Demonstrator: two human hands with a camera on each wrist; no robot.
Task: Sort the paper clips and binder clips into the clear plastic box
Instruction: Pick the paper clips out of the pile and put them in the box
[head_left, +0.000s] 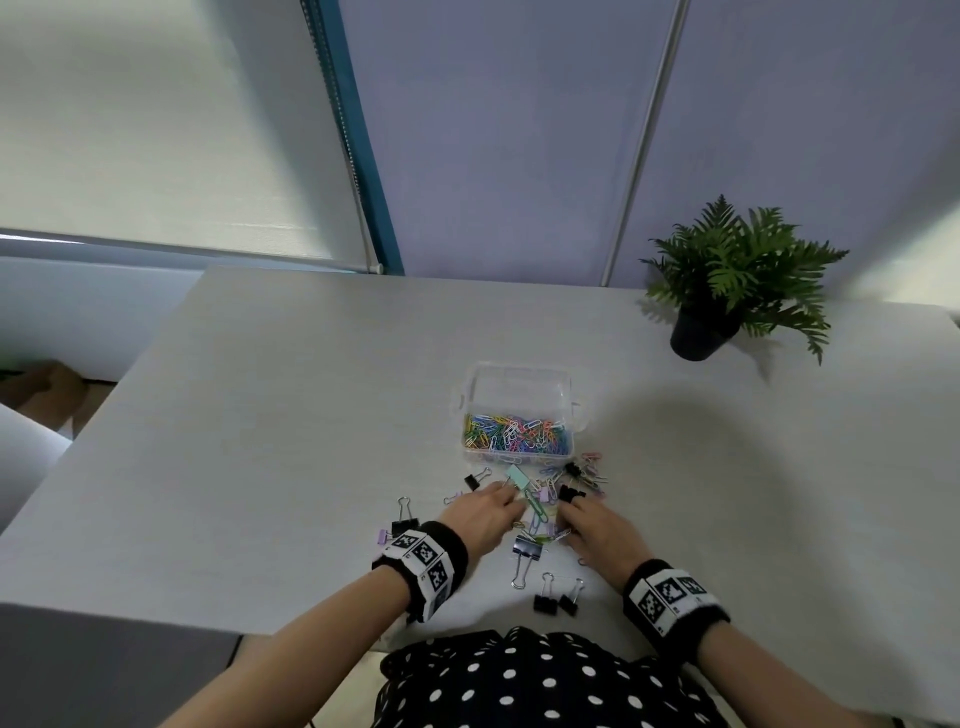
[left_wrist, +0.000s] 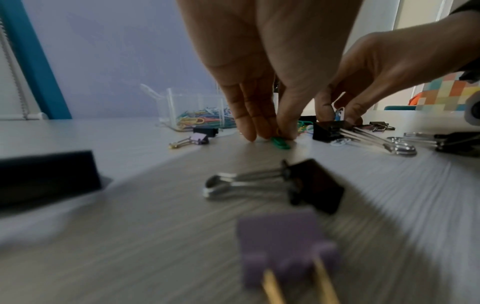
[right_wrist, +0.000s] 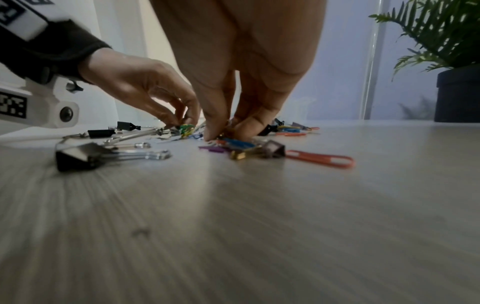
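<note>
Nearest me, two black binder clips (head_left: 557, 601) are lying on the tabletop (head_left: 260, 415). My left hand (head_left: 485, 512) is pinching a green paper clip (left_wrist: 280, 142) against the surface. My right hand (head_left: 597, 525) is reaching down with fingertips together into the scattered clips (right_wrist: 239, 144), probably pinching one, though blur is hiding which. Beyond both hands, the clear plastic box (head_left: 519, 384) is sitting open, holding colourful paper clips (head_left: 514, 434). Farther right, a potted fern (head_left: 727, 280) is standing.

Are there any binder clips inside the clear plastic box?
No, the clear plastic box holds only coloured paper clips.
</note>
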